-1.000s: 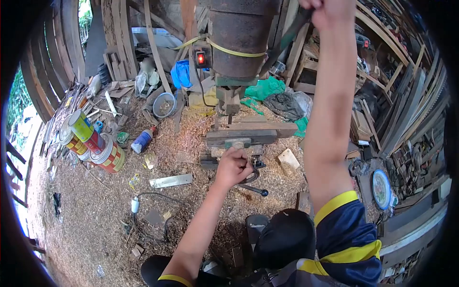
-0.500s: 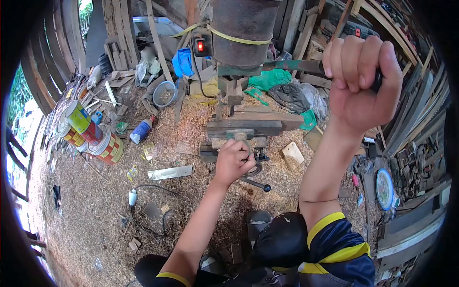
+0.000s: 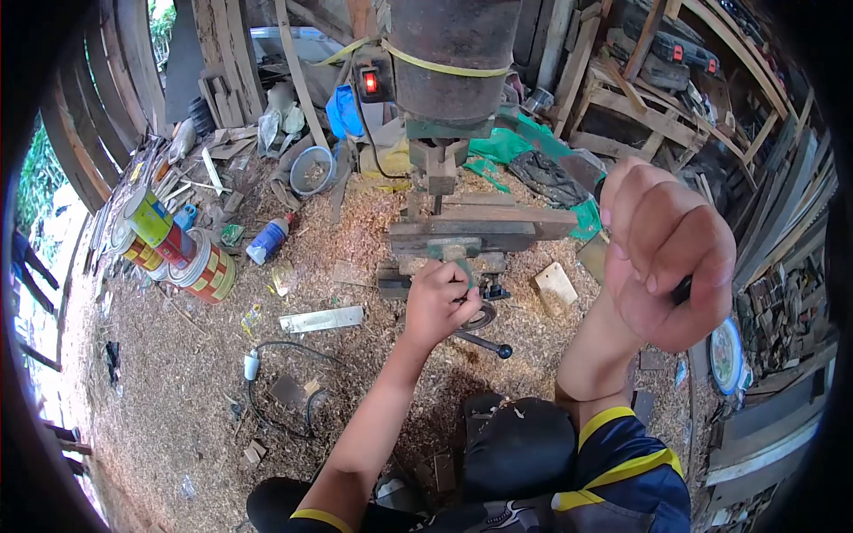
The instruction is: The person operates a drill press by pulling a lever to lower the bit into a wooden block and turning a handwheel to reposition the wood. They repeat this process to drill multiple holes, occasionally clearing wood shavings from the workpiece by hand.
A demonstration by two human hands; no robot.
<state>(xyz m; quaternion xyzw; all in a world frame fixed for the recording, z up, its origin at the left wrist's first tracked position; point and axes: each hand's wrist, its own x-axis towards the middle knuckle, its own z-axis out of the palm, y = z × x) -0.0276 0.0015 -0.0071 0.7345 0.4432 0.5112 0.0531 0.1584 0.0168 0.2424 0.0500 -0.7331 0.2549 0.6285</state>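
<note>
Head view: right hand point(image 3: 671, 253) clenches the lever point(image 3: 573, 167), forearm rising from a bent elbow.

The stacked cans point(image 3: 162, 233) are showing colourful printed sides, and the blue bottle point(image 3: 267, 241) is carrying print too, but its lettering and theirs are appearing too small to read. The dark garment point(image 3: 633, 484) is bearing an illegible pale print point(image 3: 508, 513).

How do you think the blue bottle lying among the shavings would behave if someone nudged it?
The blue bottle looks round-bodied and lies on its side, so it would probably roll. Loose shavings beside it might slow it.
</note>
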